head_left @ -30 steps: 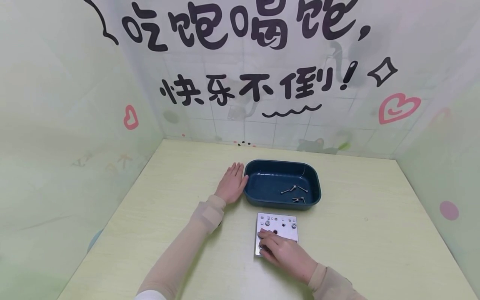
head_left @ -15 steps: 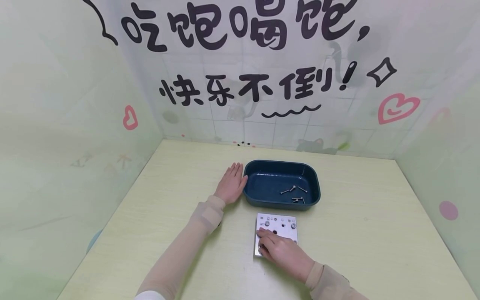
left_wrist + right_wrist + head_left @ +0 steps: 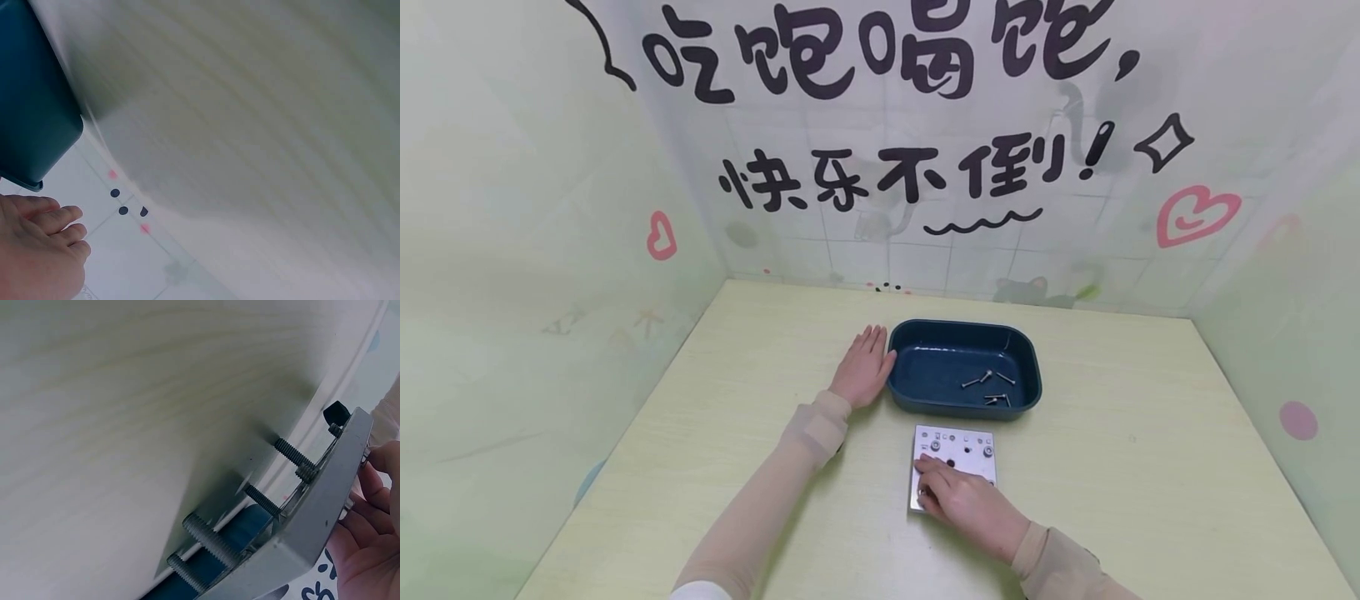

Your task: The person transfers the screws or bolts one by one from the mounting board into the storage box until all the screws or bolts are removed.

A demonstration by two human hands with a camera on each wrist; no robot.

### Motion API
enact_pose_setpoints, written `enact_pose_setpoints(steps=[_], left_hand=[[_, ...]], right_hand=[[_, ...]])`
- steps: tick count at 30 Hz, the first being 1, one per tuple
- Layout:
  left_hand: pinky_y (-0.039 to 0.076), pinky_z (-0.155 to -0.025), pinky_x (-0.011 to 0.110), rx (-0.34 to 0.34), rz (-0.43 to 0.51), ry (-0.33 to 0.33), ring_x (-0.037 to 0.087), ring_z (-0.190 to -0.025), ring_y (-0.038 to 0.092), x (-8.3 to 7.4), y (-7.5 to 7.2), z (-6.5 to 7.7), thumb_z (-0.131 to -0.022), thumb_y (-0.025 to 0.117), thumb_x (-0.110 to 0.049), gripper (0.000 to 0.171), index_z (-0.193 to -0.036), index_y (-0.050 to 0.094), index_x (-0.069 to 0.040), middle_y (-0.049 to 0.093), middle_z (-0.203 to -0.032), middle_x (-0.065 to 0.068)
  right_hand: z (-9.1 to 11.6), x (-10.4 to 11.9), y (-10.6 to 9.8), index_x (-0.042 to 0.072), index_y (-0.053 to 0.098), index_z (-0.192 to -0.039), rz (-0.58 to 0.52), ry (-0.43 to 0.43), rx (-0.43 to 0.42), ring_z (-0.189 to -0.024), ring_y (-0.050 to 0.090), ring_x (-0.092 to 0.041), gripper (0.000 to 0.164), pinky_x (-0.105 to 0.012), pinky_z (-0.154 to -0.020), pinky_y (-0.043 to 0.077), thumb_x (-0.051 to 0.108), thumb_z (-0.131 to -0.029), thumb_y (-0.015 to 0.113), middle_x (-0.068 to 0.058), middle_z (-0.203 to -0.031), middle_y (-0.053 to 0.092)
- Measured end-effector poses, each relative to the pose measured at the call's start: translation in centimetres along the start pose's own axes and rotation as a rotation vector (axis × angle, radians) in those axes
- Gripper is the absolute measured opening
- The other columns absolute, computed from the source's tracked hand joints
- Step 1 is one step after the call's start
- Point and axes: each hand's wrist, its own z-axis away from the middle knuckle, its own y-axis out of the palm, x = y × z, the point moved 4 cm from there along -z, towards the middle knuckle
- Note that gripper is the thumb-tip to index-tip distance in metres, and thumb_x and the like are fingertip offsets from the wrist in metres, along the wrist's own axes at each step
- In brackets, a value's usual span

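Note:
My right hand (image 3: 973,510) is over the near left part of a silver metal plate (image 3: 976,464), its fingers curled. Thumb and fingertips pinch a small screw head (image 3: 367,454) on the plate's upper face in the right wrist view. Threaded screw shanks (image 3: 212,540) stick out below the plate towards the table. Two more screw heads, one of them this bolt head (image 3: 988,452), show near the plate's far corners. My left hand (image 3: 861,368) lies with straight fingers along the left side of a dark blue tray (image 3: 962,412), thumb at its wall.
Several loose metal screws (image 3: 988,377) lie in the right part of the tray, behind the plate. The pale wooden table (image 3: 1135,467) is bounded by printed walls at the back (image 3: 820,250) and both sides.
My right hand shifts only slightly, its fingers still at the same screw on the plate. The left hand, tray and loose screws stay in place.

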Motion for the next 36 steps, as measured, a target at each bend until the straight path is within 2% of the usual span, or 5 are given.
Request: enact_pose_setpoints(steps=[7,14,21,31,36], left_hand=[[0.014,-0.126,0.041,-0.007,-0.007,0.002,0.032,-0.152,0.018,-0.1,-0.1,-0.1,-0.108,0.029,-0.034,0.06,-0.153,0.025,0.005,0.026,-0.161,0.02],[0.014,-0.126,0.041,-0.006,-0.013,0.004,0.032,-0.152,0.017,-0.1,-0.2,-0.1,-0.108,0.027,-0.035,0.06,-0.154,0.025,0.004,0.025,-0.161,0.02],[0.014,-0.126,0.041,-0.004,-0.008,0.004,0.032,-0.152,0.017,0.0,-0.1,-0.2,-0.108,0.027,-0.035,0.06,-0.154,0.024,0.004,0.025,-0.161,0.02],[0.014,-0.126,0.041,-0.004,0.003,-0.001,0.032,-0.152,0.017,0.2,0.1,-0.1,-0.108,0.027,-0.036,0.061,-0.154,0.024,0.004,0.025,-0.161,0.02],[0.014,-0.126,0.041,-0.002,-0.006,0.0,0.032,-0.152,0.017,0.2,0.2,-0.1,-0.108,0.026,-0.037,0.062,-0.154,0.024,0.004,0.025,-0.161,0.02]], right_hand=[[0.1,-0.2,-0.3,0.01,0.064,-0.095,-0.008,-0.008,-0.044,-0.104,0.071,-0.016,0.021,-0.025,-0.084,0.058,0.014,-0.08,0.079,-0.008,-0.112,0.072],[-0.1,-0.7,-0.9,0.007,0.064,-0.098,-0.08,0.019,-0.109,-0.098,0.072,-0.015,0.023,-0.025,-0.081,0.059,0.014,-0.081,0.078,-0.008,-0.108,0.074],[-0.8,-1.7,-1.9,0.006,0.064,-0.1,-0.11,0.075,-0.093,-0.103,0.072,-0.022,0.023,-0.031,-0.085,0.059,0.015,-0.083,0.077,-0.013,-0.111,0.073],[-2.1,-5.5,-3.1,0.0,0.059,-0.113,-0.146,0.159,-0.114,-0.1,0.072,-0.028,0.034,-0.035,-0.084,0.06,0.008,-0.085,0.075,-0.016,-0.112,0.072],[-2.6,-8.4,-4.0,0.001,0.062,-0.113,-0.145,0.282,-0.108,-0.103,0.07,-0.03,0.025,-0.038,-0.085,0.059,0.011,-0.092,0.069,-0.016,-0.118,0.07]])
